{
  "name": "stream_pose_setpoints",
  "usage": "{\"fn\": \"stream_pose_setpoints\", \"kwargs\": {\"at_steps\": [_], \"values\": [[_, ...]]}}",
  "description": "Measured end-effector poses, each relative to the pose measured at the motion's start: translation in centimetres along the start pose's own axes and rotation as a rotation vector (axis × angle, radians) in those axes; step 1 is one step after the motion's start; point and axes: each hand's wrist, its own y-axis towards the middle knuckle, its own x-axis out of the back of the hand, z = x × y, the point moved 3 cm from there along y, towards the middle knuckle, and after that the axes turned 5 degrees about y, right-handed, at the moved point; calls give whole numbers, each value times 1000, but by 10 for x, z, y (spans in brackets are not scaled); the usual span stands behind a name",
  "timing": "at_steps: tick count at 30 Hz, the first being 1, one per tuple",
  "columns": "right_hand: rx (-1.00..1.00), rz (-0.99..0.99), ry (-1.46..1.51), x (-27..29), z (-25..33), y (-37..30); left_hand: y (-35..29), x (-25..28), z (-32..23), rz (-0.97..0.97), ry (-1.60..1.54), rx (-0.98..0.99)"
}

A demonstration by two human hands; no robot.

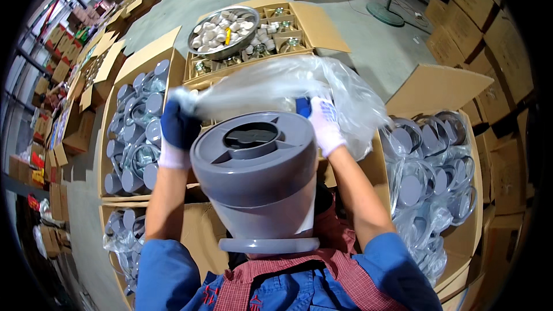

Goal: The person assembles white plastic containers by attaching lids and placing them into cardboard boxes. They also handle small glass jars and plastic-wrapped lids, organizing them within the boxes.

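A clear plastic bag (354, 89) is stretched between my two gloved hands, blurred in places by motion. My left hand (180, 124), in a blue and white glove, is closed on the bag's left end. The fingers of my right hand (324, 116) are closed on the bag farther right, and its loose part billows out beyond them. Between my forearms stands a large grey plastic vessel (262, 190), close to my chest. A round recessed opening (250, 136) shows in its ribbed top, and a wide flange (269, 246) is at its lower end. Neither hand touches the vessel.
Cartons of grey plastic parts stand left (135, 132) and right (429, 173). Ahead, a metal bowl (223, 31) of small white pieces rests on a divided carton (288, 37) with glass items. Stacked boxes (469, 11) line the right; a green stand (385, 14) is behind.
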Motion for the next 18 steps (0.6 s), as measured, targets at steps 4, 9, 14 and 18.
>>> {"fn": "stream_pose_setpoints", "kwargs": {"at_steps": [4, 9, 14, 18], "values": [[116, -181, 597, 18, 8, -64, -88, 14, -28, -265, -442, 216], [92, -124, 905, 48, 16, -113, -154, -17, -121, 526, -319, -87], [-32, 211, 1228, 19, 31, -139, -177, -5, -88, 33, -141, 177], [40, 355, 1357, 49, 21, -148, -140, 27, -133, -43, -458, -114]]}}
